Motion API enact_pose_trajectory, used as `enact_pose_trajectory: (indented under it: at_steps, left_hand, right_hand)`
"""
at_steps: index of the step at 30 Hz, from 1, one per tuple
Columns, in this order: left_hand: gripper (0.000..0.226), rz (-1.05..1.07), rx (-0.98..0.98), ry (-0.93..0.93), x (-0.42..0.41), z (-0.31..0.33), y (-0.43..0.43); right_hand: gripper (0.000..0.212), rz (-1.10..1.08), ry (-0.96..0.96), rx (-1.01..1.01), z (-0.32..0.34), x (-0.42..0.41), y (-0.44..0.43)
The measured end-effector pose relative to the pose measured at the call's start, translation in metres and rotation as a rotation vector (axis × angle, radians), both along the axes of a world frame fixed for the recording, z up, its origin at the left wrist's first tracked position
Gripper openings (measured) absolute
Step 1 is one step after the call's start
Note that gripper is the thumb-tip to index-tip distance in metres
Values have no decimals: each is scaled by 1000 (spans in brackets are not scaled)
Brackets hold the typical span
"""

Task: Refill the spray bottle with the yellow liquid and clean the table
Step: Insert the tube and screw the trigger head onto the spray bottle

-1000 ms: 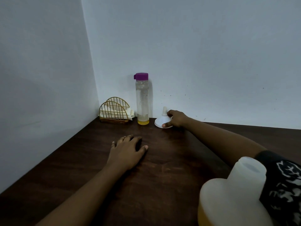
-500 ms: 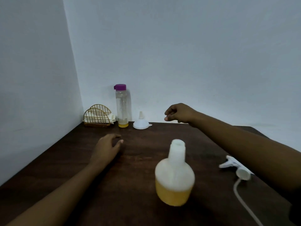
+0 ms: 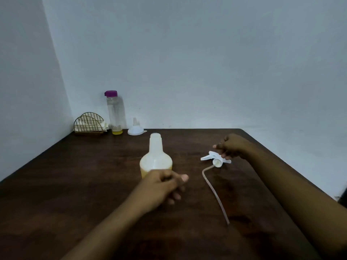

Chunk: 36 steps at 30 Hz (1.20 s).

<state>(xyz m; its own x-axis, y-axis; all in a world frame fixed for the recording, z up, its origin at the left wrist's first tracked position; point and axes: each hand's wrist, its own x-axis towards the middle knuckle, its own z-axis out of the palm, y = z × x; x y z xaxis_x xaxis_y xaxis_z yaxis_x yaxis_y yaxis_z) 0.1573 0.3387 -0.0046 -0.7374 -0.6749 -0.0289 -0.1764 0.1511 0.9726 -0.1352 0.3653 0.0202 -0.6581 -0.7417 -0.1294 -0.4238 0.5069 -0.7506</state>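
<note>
While bottle is standing open for refilling, right hand is pinching sprayer, left hand curling empty

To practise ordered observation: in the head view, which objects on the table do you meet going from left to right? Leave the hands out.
wire holder → purple-capped bottle → white funnel → spray bottle → spray head

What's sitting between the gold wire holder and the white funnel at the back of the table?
The head view shows a clear purple-capped bottle standing between the wire holder and the funnel, a little yellow liquid at its bottom.
</note>
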Motion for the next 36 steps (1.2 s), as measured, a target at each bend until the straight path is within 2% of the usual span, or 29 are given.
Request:
enact_pose_trajectory:
  at_steps: [2, 4, 7, 12, 18, 23, 27, 30, 36]
  left_hand:
    - [34, -69, 211, -74, -18, -9, 20]
    - [41, -81, 289, -81, -31, -15, 33]
    - [35, -80, 312, -48, -45, -20, 46]
    - [15, -68, 344, -13, -57, -23, 57]
    - [32, -94, 389, 5, -69, -23, 65]
    - [10, -151, 448, 32, -79, -27, 73]
    - [7, -129, 459, 77, -83, -30, 76]
    - [11, -92, 456, 149, -78, -31, 72]
    - [9, -6, 404, 293, -44, 5, 38]
  right_hand:
    - [35, -70, 42, 37, -14, -5, 8]
    - [44, -133, 105, 38, -24, -6, 13]
    - [49, -183, 92, 19, -32, 0, 16]
    - [38, -185, -66, -23, -39, 7, 7]
    - [35, -221, -83, 34, -43, 6, -4]
    - [33, -255, -136, 42, -41, 7, -6]
    - [23, -236, -324, 0, -40, 11, -2]
    - [24, -230, -488, -46, -37, 11, 1]
    - [30, -190, -839, -346, -3, 12, -4]
